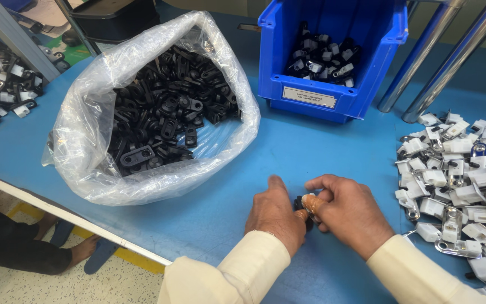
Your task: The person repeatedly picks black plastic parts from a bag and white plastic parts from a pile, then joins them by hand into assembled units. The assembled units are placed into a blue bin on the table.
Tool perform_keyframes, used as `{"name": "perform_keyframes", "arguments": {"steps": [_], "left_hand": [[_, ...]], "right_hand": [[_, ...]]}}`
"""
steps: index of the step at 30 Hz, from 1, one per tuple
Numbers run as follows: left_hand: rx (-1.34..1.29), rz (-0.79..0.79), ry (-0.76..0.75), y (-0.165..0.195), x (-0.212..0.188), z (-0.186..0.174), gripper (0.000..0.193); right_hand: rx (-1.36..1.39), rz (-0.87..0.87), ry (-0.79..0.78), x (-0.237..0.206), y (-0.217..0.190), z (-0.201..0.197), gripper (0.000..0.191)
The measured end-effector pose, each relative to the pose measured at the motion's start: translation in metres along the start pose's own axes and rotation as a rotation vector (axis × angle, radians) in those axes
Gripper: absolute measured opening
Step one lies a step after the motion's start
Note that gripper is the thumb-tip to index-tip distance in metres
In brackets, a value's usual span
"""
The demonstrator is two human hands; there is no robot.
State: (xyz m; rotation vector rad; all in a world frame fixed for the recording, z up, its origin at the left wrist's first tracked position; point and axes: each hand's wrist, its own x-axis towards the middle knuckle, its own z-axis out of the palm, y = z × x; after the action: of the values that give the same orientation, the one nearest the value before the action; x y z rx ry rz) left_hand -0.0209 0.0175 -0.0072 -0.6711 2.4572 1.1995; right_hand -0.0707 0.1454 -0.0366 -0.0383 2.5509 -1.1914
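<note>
Small black part [299, 204] pinched between both hands' fingers [314, 204].

Both arms come in from the bottom edge in cream sleeves, cuffs sitting right at the wrists. Left hand [274, 217] is knuckles-up, thumb stretched out forward, fingers curled in toward the other hand. Right hand [347, 211] is angled inward, fingertips [310, 201] pinched together and pretty much touching the left's. One fingertip's got tan tape wrapped round it.

Both hands hide most of the small black part [299, 204]; white clips [468, 186] cropped right
</note>
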Motion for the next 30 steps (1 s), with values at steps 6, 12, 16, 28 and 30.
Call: {"name": "perform_keyframes", "arguments": {"steps": [6,12,16,28,30], "left_hand": [[-0.161,0.171,0.033,-0.007,-0.006,0.007,0.022],[-0.018,0.397,0.170,-0.019,-0.019,0.015,0.017],[-0.152,0.303,0.114,-0.024,-0.021,0.015,0.030],[-0.430,0.112,-0.096,-0.029,0.002,0.008,0.034],[-0.421,0.135,-0.115,-0.031,0.001,0.006,0.040]], "right_hand": [[-0.012,-0.035,-0.094,-0.001,0.003,-0.006,0.018],[0.420,0.115,-0.100,-0.006,0.014,0.002,0.019],[0.538,0.131,-0.119,-0.010,0.021,0.001,0.019],[0.488,0.116,0.065,-0.023,0.008,0.010,0.017],[0.510,0.098,0.070,-0.024,0.008,0.012,0.018]]}}
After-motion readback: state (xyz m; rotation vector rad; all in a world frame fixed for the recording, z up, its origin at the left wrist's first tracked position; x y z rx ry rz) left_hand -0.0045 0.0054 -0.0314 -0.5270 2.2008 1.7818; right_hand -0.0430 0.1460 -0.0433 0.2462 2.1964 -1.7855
